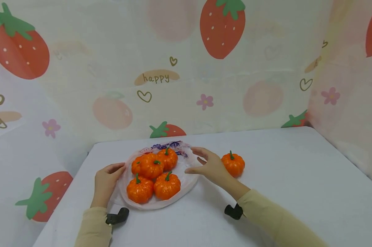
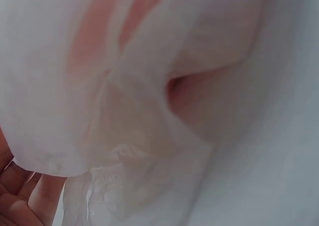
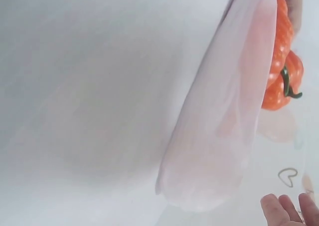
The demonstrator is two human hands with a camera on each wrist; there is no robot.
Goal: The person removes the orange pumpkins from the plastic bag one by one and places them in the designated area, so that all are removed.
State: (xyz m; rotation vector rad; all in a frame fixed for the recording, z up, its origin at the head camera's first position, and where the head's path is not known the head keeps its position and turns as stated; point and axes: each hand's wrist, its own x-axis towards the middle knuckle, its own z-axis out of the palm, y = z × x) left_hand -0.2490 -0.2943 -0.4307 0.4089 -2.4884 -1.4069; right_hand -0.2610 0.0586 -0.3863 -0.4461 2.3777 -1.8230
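Several small orange pumpkins with green stems, one of them a front pumpkin (image 1: pixel 167 185), sit together inside a thin whitish plastic bag (image 1: pixel 189 185). Its mouth is spread wide and its rim rolled down around them. At the bag's left rim, my left hand (image 1: pixel 107 181) holds the edge between thumb and fingers; in the left wrist view the plastic (image 2: pixel 134 111) covers part of that hand. My right hand (image 1: pixel 212 168) hovers by the right rim, thumb and fingers spread apart with nothing between them. Just behind it, a single pumpkin (image 1: pixel 233 164) stands on the table outside the bag.
A white-covered table (image 1: pixel 284 178) extends to the right of the lone pumpkin. Behind and beside it hangs a cloth (image 1: pixel 223 79) printed with strawberries, hearts and flowers. Black wrist cameras (image 1: pixel 118 216) are worn at both sleeves.
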